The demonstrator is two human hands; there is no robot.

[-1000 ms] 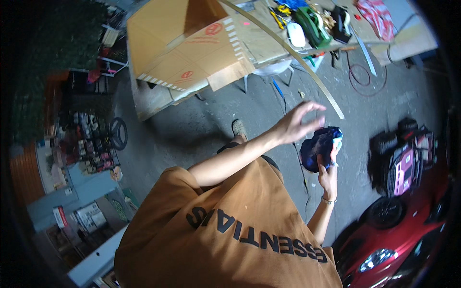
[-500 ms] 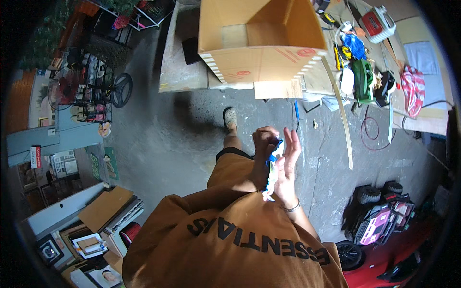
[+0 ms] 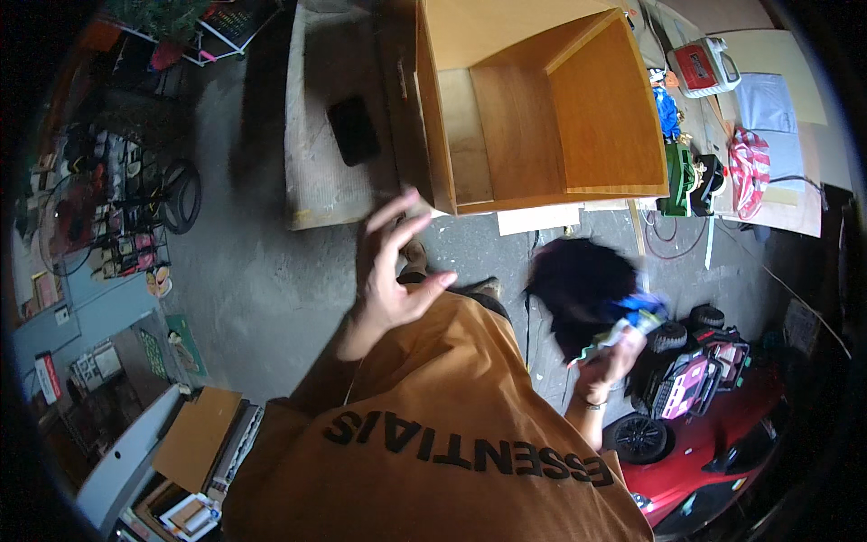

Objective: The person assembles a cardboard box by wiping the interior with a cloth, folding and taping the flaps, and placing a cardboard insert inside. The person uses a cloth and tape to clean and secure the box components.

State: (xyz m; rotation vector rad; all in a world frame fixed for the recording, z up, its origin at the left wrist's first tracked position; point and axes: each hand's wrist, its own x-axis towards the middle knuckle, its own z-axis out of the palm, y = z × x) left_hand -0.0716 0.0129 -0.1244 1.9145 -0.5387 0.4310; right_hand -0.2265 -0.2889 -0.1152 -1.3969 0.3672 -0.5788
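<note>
Grey concrete floor (image 3: pixel 262 271) lies below, a wooden cabinet (image 3: pixel 542 108) ahead. Right hand (image 3: pixel 614 357) grips a dark cloth bundle (image 3: pixel 582 294), held out right of the body. Left hand (image 3: pixel 393 271) hangs open and empty, well apart from it.

You hold a dark, rounded thing (image 3: pixel 578 289) in your right hand (image 3: pixel 614 357), at about four o'clock from the picture's centre. It is blurred, so its exact kind cannot be told; it looks dark navy to black, with blue and whitish bits at its lower right edge, where your fingers (image 3: pixel 632 339) grip it. It hangs in the air above the grey floor (image 3: pixel 262 280).
</note>
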